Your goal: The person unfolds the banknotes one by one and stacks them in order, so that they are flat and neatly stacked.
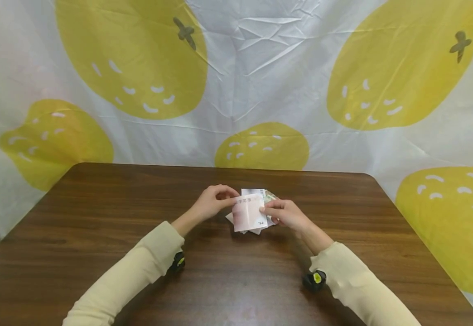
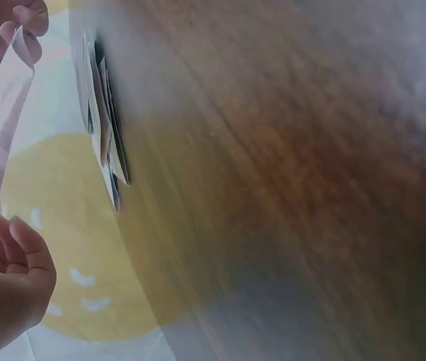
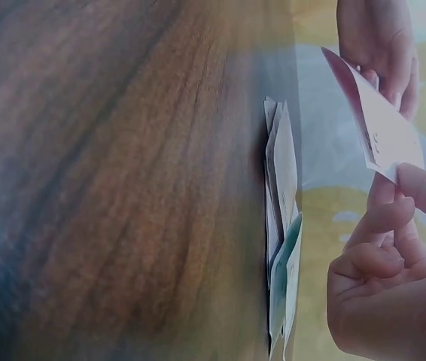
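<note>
Pink note between 2 hands

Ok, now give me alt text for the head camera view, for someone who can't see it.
A person's left hand and right hand hold a pinkish paper note between them, over a loose pile of papers on a dark wooden table. Both arms wear pale sleeves; behind hangs a white cloth printed with large yellow fruit.
</note>
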`<move>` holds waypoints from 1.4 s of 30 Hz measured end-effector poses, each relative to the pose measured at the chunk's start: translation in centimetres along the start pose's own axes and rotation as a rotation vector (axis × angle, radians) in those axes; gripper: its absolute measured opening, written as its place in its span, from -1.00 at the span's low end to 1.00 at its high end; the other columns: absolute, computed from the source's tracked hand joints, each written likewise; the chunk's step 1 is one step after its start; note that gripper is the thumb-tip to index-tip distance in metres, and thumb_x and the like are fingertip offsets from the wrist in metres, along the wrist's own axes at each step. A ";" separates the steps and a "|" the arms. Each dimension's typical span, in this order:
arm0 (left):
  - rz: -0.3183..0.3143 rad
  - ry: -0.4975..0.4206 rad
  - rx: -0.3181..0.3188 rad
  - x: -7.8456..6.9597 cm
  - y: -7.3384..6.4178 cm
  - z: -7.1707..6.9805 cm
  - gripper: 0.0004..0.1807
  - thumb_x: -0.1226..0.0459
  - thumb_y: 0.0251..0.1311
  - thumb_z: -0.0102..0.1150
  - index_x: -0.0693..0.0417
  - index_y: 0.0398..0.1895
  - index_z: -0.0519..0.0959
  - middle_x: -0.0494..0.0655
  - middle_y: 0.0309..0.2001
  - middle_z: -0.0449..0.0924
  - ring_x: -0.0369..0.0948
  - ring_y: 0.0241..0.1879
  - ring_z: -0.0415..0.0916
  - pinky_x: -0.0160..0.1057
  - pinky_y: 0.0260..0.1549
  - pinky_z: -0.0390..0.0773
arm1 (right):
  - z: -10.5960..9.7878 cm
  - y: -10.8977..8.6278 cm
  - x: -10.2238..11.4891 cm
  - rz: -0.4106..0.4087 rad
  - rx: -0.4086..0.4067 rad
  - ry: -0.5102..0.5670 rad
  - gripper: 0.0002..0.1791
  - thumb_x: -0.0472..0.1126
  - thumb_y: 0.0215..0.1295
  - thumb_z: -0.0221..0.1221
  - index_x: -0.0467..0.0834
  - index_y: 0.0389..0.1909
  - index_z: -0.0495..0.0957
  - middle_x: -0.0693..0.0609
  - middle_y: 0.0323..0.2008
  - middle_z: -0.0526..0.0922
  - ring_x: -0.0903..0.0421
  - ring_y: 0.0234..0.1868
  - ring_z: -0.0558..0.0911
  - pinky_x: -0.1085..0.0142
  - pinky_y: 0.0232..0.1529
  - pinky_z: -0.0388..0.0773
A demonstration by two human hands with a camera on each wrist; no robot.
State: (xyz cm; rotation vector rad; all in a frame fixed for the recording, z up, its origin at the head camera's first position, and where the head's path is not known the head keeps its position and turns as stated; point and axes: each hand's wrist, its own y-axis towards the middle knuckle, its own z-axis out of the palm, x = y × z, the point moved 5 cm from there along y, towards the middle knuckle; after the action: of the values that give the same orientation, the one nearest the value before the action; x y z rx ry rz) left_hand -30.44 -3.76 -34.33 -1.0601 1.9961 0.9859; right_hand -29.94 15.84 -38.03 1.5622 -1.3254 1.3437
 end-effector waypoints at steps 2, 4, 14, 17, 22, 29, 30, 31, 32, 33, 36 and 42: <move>-0.008 -0.007 -0.002 0.1 0.0 0.1 -0.84 0.36 0.04 0.18 0.24 -0.28 0.58 -0.03 -0.51 0.43 -0.15 -0.45 0.34 -0.32 -0.47 0.32 | 0.0 0.0 0.0 0.000 -0.007 0.007 -0.78 -0.25 0.10 0.17 -0.36 -0.33 0.51 0.06 -0.71 0.32 0.23 -0.67 0.28 0.42 -0.66 0.17; -0.009 -0.002 -0.003 1.1 0.4 0.4 -0.83 0.32 0.04 0.19 0.17 -0.27 0.59 -0.10 -0.51 0.43 -0.20 -0.46 0.34 -0.33 -0.48 0.33 | -0.1 -0.1 -0.1 0.005 -0.019 0.014 -0.77 -0.25 0.10 0.17 -0.37 -0.33 0.50 0.07 -0.71 0.31 0.24 -0.68 0.27 0.42 -0.67 0.17; -0.001 -0.068 0.048 1.4 0.7 0.9 -0.89 0.34 0.06 0.16 0.21 -0.37 0.54 -0.11 -0.49 0.50 -0.16 -0.45 0.42 -0.32 -0.46 0.39 | 0.0 -0.6 -0.3 0.027 -0.027 0.044 -0.84 -0.23 0.09 0.18 -0.28 -0.41 0.52 0.09 -0.74 0.29 0.25 -0.70 0.26 0.42 -0.66 0.18; -0.015 -0.099 0.064 1.5 0.6 0.9 -0.90 0.34 0.07 0.15 0.22 -0.38 0.52 -0.10 -0.49 0.48 -0.19 -0.46 0.40 -0.32 -0.47 0.38 | 0.1 -0.8 -0.2 0.018 -0.007 0.070 -0.85 -0.20 0.12 0.16 -0.23 -0.45 0.51 0.11 -0.75 0.28 0.27 -0.72 0.24 0.44 -0.69 0.13; -0.057 -0.157 0.099 1.7 0.5 1.0 -0.88 0.33 0.09 0.14 0.24 -0.37 0.51 -0.08 -0.48 0.47 -0.15 -0.45 0.40 -0.18 -0.44 0.43 | 0.1 -1.1 -0.3 0.004 0.027 0.103 -0.82 -0.16 0.18 0.11 -0.17 -0.52 0.46 0.10 -0.74 0.27 0.28 -0.72 0.22 0.45 -0.70 0.09; -0.088 -0.246 0.150 1.8 0.1 1.0 -0.83 0.31 0.14 0.08 0.29 -0.32 0.51 0.03 -0.45 0.49 -0.10 -0.45 0.40 0.01 -0.36 0.42 | -0.1 -1.5 -0.4 -0.014 0.019 0.090 -0.81 -0.15 0.18 0.11 -0.16 -0.54 0.47 0.11 -0.73 0.27 0.28 -0.72 0.21 0.46 -0.70 0.11; -0.089 -0.265 0.156 1.8 0.1 1.0 -0.82 0.31 0.16 0.06 0.31 -0.31 0.51 0.06 -0.45 0.49 -0.12 -0.47 0.39 0.01 -0.37 0.42 | -0.2 -1.6 -0.4 -0.014 0.010 0.089 -0.82 -0.16 0.18 0.12 -0.16 -0.54 0.48 0.11 -0.73 0.27 0.28 -0.72 0.21 0.46 -0.70 0.10; -0.093 -0.282 0.161 1.8 0.0 1.0 -0.81 0.32 0.18 0.03 0.33 -0.30 0.51 0.07 -0.46 0.49 -0.14 -0.48 0.39 -0.01 -0.38 0.43 | -0.2 -1.7 -0.4 -0.017 0.005 0.085 -0.82 -0.16 0.18 0.12 -0.17 -0.53 0.49 0.10 -0.72 0.27 0.28 -0.72 0.21 0.47 -0.70 0.10; -0.094 -0.299 0.169 1.7 0.0 1.0 -0.80 0.33 0.20 0.00 0.35 -0.29 0.50 0.07 -0.46 0.49 -0.16 -0.49 0.39 -0.01 -0.38 0.44 | -0.2 -1.8 -0.3 -0.016 -0.002 0.084 -0.83 -0.16 0.17 0.13 -0.17 -0.52 0.50 0.10 -0.72 0.28 0.29 -0.72 0.21 0.47 -0.71 0.10; -0.092 -0.315 0.179 1.7 -0.1 1.0 -0.78 0.34 0.23 -0.05 0.38 -0.28 0.50 0.10 -0.47 0.49 -0.16 -0.50 0.40 0.01 -0.38 0.44 | -0.3 -1.9 -0.3 -0.018 -0.008 0.085 -0.83 -0.17 0.16 0.13 -0.19 -0.51 0.50 0.10 -0.72 0.28 0.29 -0.72 0.22 0.47 -0.71 0.11; -0.094 -0.357 0.221 1.6 -0.4 1.1 -0.68 0.31 0.30 -0.19 0.46 -0.23 0.48 0.10 -0.45 0.51 -0.17 -0.51 0.46 0.07 -0.37 0.44 | -0.4 -2.3 -0.2 -0.023 -0.019 0.079 -0.84 -0.19 0.15 0.14 -0.23 -0.44 0.52 0.09 -0.69 0.31 0.29 -0.72 0.24 0.47 -0.70 0.14; -0.165 -0.386 0.249 1.8 -1.1 1.1 -0.54 0.18 0.33 -0.29 0.42 -0.10 0.48 0.09 -0.26 0.54 -0.20 -0.40 0.47 0.03 -0.30 0.42 | -1.0 -3.1 -0.2 -0.036 -0.036 0.069 -0.80 -0.21 0.15 0.14 -0.31 -0.37 0.50 0.10 -0.72 0.30 0.28 -0.72 0.24 0.45 -0.70 0.15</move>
State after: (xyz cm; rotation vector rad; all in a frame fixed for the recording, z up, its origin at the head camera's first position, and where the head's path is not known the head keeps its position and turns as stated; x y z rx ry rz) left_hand -30.09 -3.92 -36.70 -0.8123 1.6367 0.7632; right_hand -27.23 17.59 -37.59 1.4950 -1.2668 1.3328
